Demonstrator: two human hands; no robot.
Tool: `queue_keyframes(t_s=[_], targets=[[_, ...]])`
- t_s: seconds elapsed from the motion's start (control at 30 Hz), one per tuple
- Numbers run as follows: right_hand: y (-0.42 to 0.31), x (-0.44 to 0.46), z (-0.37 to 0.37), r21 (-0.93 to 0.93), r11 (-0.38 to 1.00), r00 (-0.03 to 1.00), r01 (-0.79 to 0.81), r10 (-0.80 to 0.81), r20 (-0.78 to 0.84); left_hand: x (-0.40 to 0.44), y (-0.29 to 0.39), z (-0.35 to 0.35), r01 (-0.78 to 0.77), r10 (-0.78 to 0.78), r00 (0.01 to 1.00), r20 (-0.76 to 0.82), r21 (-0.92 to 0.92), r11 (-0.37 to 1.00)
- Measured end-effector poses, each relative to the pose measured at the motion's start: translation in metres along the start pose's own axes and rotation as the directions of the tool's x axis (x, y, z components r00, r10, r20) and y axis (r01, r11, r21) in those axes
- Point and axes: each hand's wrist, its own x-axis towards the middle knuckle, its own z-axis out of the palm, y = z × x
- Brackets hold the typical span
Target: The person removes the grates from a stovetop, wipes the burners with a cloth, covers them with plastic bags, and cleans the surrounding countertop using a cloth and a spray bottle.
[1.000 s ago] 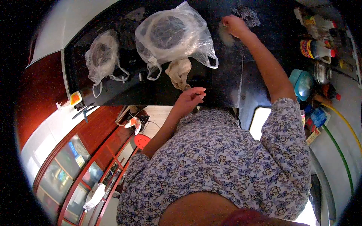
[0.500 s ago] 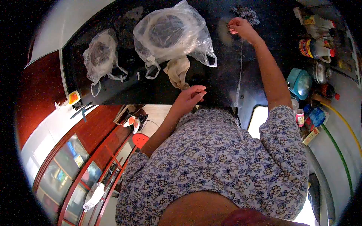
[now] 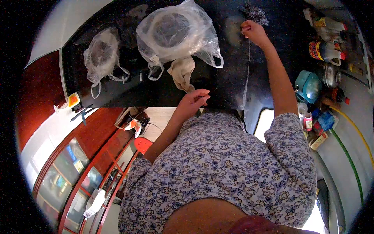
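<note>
My right hand (image 3: 255, 33) is above the black countertop (image 3: 230, 74) at the upper right, its fingers curled in. Whatever they hold, if anything, is hidden. Just beyond it lies a speckled grey-white patch (image 3: 256, 15) that I cannot identify. Near the counter's front edge is my left hand (image 3: 191, 103), fingers loosely extended and slightly apart, with nothing visible in them. Close to its fingers lies a crumpled beige cloth (image 3: 182, 73). Behind the cloth rests a large clear plastic bag (image 3: 194, 37) with a round shape inside. A smaller clear plastic bag (image 3: 102, 54) sits to its left.
Along the right side stand bottles with red caps (image 3: 325, 51), a teal pot-like container (image 3: 308, 86) and a metal container (image 3: 331, 76). Yellow (image 3: 350, 124) and green hoses (image 3: 348, 156) run down that wall. Below left are a red stool (image 3: 143, 145) and a red-framed glass cabinet (image 3: 83, 183).
My right hand has shifted slightly right and toward me, and its fingers are curled in more tightly. My left hand has barely moved. The whole view has shifted a little.
</note>
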Motion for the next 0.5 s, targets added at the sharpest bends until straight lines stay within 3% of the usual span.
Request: queue_keyframes(t_s=[0.2,0.5], targets=[[-0.003,-0.005,-0.006,-0.27,0.963,0.996,0.019,-0.04,-0.074,-0.005,0.007,0.0,0.019,-0.019,1.0,-0.004,0.006,1.0],[-0.012,0.002,-0.001,-0.383,0.922,0.991,-0.064,0.013,-0.134,-0.003,0.004,0.0,-0.003,0.003,1.0,0.007,-0.045,0.999]])
